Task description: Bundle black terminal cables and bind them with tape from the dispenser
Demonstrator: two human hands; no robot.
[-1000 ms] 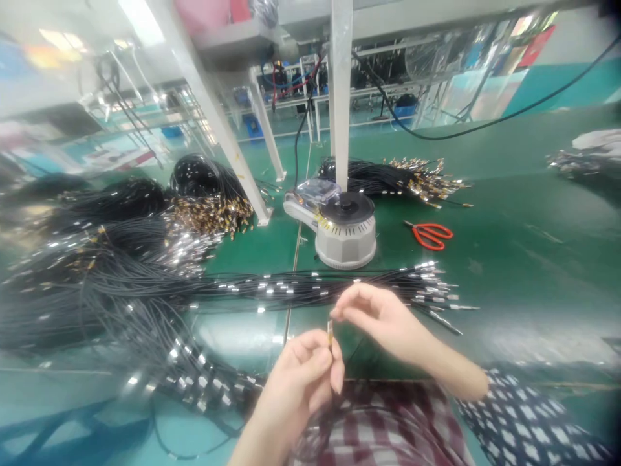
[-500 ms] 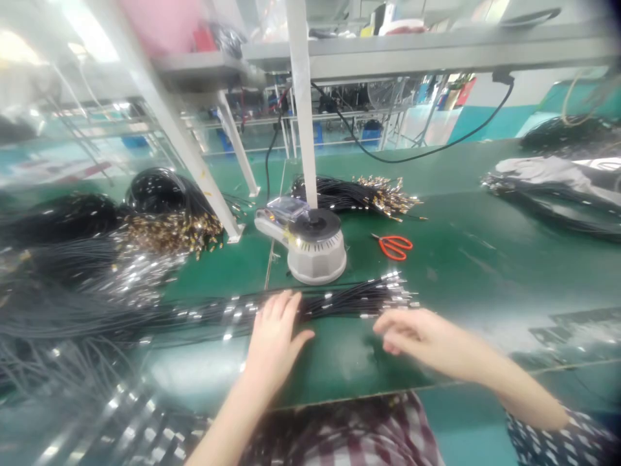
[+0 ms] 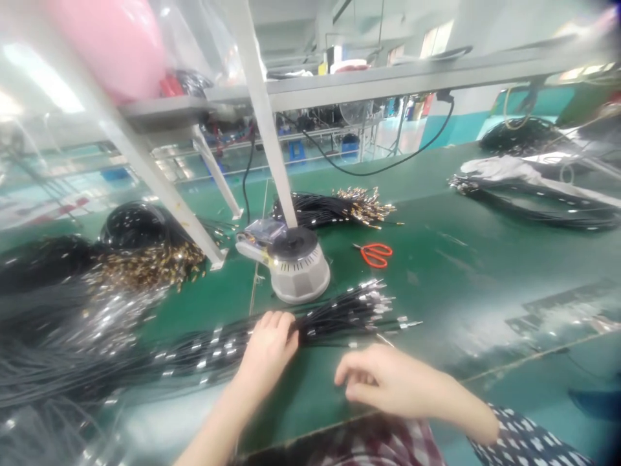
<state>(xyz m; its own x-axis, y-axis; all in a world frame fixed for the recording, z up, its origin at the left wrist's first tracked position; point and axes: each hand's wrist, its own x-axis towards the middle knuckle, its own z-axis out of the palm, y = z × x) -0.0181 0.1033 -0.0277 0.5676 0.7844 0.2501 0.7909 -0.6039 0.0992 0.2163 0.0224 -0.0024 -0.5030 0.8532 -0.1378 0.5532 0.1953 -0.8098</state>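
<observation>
A long bundle of thin black cables (image 3: 330,320) with silvery ends lies along the near side of the green table. My left hand (image 3: 270,343) is closed around the bundle behind its right-hand ends, fingers over the top and thumb on the near side. My right hand (image 3: 373,382) hovers to the right, just short of the cable ends, fingers loosely curled and thumb apart; nothing shows in it. Behind the bundle stands a round white tape dispenser (image 3: 301,278) with a dark disc on top. Orange-handled scissors (image 3: 376,254) lie to its right.
Another black cable bundle (image 3: 320,210) with gold-coloured ends lies behind the dispenser. Piled cables (image 3: 145,265) cover the left side. White shelf posts (image 3: 272,129) rise from the table. Coiled cables (image 3: 538,207) and a pale cloth (image 3: 514,171) lie at right.
My left hand has gone from lying on the bundle to gripping it, and the cable ends have fanned out. My right hand has moved slightly left and nearer me. The view has shifted.
</observation>
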